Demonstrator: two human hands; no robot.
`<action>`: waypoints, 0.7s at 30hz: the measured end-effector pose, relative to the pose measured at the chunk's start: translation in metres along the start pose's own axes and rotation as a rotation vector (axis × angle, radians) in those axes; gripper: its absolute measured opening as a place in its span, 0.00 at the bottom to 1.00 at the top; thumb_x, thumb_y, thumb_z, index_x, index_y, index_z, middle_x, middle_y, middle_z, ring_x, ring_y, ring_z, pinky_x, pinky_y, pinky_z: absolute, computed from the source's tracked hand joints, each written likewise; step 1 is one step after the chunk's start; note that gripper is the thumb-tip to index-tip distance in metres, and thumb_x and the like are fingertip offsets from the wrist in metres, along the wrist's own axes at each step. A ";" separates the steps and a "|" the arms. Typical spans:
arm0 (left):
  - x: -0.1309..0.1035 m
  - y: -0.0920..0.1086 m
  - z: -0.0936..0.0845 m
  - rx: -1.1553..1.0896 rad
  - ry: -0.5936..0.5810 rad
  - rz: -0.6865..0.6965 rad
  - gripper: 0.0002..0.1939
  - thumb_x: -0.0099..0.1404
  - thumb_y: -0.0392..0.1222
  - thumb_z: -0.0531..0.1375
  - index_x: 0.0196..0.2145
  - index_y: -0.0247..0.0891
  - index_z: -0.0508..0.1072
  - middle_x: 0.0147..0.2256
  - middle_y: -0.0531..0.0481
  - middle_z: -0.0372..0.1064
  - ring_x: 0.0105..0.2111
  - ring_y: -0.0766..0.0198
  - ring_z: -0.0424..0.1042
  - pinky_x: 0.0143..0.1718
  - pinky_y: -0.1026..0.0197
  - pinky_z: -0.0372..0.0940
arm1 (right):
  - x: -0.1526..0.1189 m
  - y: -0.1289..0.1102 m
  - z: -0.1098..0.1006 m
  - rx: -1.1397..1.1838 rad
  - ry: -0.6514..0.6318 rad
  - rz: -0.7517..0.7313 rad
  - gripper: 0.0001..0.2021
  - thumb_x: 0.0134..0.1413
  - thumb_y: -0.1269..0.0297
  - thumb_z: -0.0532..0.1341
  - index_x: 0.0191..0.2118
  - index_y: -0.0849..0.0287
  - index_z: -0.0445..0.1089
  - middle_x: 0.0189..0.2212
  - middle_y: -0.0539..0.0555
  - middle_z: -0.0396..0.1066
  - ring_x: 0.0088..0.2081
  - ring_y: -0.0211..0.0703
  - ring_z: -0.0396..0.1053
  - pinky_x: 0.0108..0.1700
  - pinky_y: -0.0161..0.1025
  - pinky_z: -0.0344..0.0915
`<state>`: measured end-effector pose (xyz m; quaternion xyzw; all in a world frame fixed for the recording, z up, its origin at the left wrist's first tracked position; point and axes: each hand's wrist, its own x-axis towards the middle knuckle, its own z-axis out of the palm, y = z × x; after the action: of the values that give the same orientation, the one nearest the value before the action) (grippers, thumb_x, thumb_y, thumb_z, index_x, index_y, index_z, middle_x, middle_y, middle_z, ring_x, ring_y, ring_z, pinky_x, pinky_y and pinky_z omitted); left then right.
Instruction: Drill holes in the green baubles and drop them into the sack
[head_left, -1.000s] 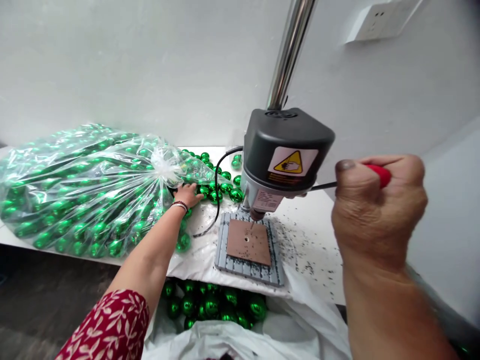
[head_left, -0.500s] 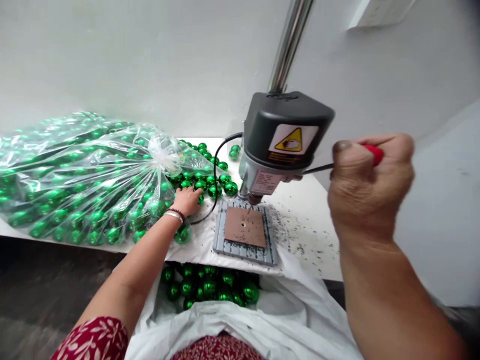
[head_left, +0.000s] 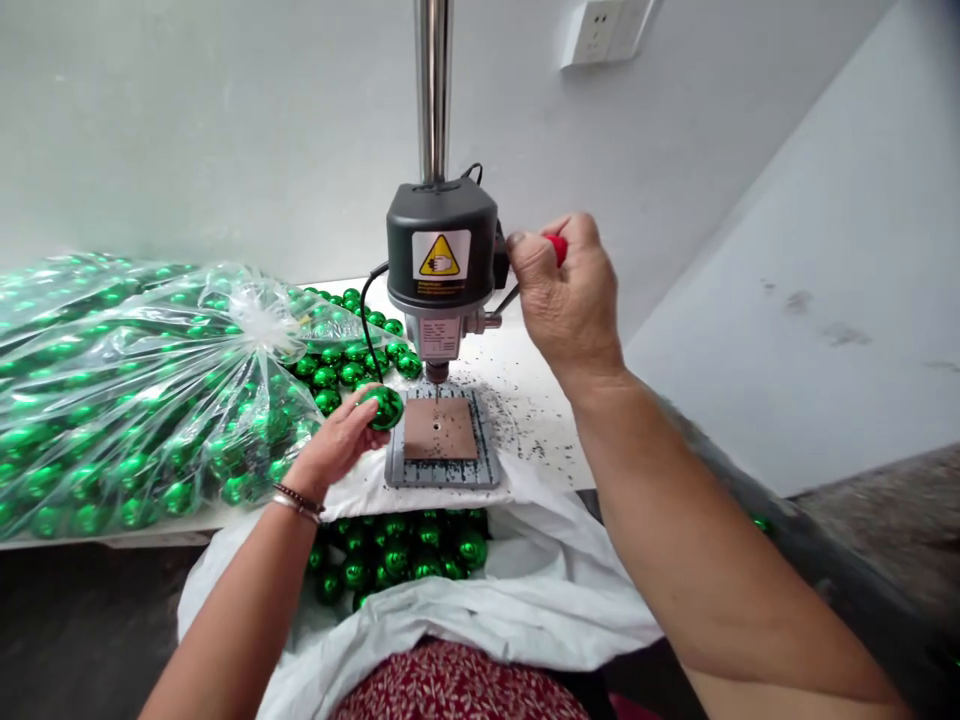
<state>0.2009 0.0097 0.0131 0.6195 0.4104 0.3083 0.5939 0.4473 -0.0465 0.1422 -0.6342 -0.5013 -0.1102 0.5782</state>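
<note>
Between the fingers and thumb of my left hand (head_left: 341,440) is a shiny green ball (head_left: 384,408), just left of the brown plate (head_left: 457,430) with a small hole. My right hand (head_left: 570,300) is wrapped round the red-knobbed lever (head_left: 556,248) of a small drill press (head_left: 441,245). Its thin bit (head_left: 437,393) points down above the plate, which lies on a grooved grey base (head_left: 487,465). Loose green balls (head_left: 352,374) sit on the table behind my left hand.
A large clear bag (head_left: 135,400) of green balls covers the table's left side. Dark shavings (head_left: 517,420) are scattered right of the base. More balls (head_left: 397,555) lie in white sheeting (head_left: 525,610) over my lap. A black cable (head_left: 365,315) hangs left of the drill.
My left hand has lifted a green ball from the loose group and brought it towards the plate. The view has swung right. My right hand still grips the lever.
</note>
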 end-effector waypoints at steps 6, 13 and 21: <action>-0.008 -0.029 0.033 -0.658 -0.192 -0.172 0.37 0.52 0.44 0.71 0.57 0.45 0.62 0.37 0.51 0.75 0.32 0.63 0.77 0.28 0.67 0.67 | -0.001 0.002 -0.003 0.130 -0.052 -0.017 0.17 0.60 0.47 0.55 0.32 0.56 0.56 0.26 0.46 0.60 0.30 0.31 0.60 0.41 0.37 0.65; -0.011 -0.037 0.032 -0.731 -0.238 -0.175 0.34 0.53 0.41 0.71 0.55 0.42 0.65 0.37 0.48 0.76 0.31 0.62 0.78 0.29 0.66 0.68 | -0.003 -0.007 -0.004 0.153 -0.047 0.056 0.15 0.60 0.53 0.56 0.32 0.58 0.53 0.25 0.44 0.54 0.30 0.29 0.53 0.45 0.38 0.61; -0.013 -0.032 0.040 -0.928 -0.180 -0.303 0.19 0.64 0.53 0.61 0.45 0.35 0.72 0.39 0.44 0.76 0.29 0.65 0.75 0.25 0.68 0.65 | -0.003 -0.005 0.000 0.149 -0.007 0.045 0.18 0.59 0.47 0.55 0.32 0.59 0.54 0.26 0.44 0.52 0.29 0.27 0.52 0.41 0.35 0.59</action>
<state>0.2245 -0.0226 -0.0216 0.2471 0.2625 0.3141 0.8783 0.4417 -0.0487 0.1427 -0.6009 -0.4957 -0.0573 0.6244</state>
